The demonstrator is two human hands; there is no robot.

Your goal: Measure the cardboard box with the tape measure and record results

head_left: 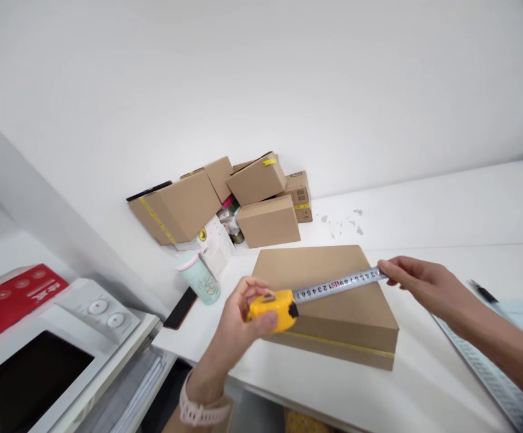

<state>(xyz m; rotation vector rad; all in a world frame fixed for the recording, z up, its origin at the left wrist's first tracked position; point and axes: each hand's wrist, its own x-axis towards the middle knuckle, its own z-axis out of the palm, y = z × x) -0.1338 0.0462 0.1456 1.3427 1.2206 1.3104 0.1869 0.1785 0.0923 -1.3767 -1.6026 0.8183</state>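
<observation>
My left hand (243,313) is closed around the yellow case of a tape measure (274,311), just above the front left of a flat brown cardboard box (306,267). From the case, the metal blade (333,287) runs out to the right across the box, its black numbers and a red 10 facing up. At the blade's far end, my right hand (410,279) pinches the tip near the box's right edge. Whether the blade touches the box top, I cannot tell. Yellow tape lines the box's front side. The box lies on a white table (324,385).
Several cardboard boxes (268,222) are piled against the wall. A mint tumbler (201,279) with a pink lid and a dark flat object (180,308) stand left. A white microwave (49,355) carries a red box (18,300). A black pen (484,292) lies to the right.
</observation>
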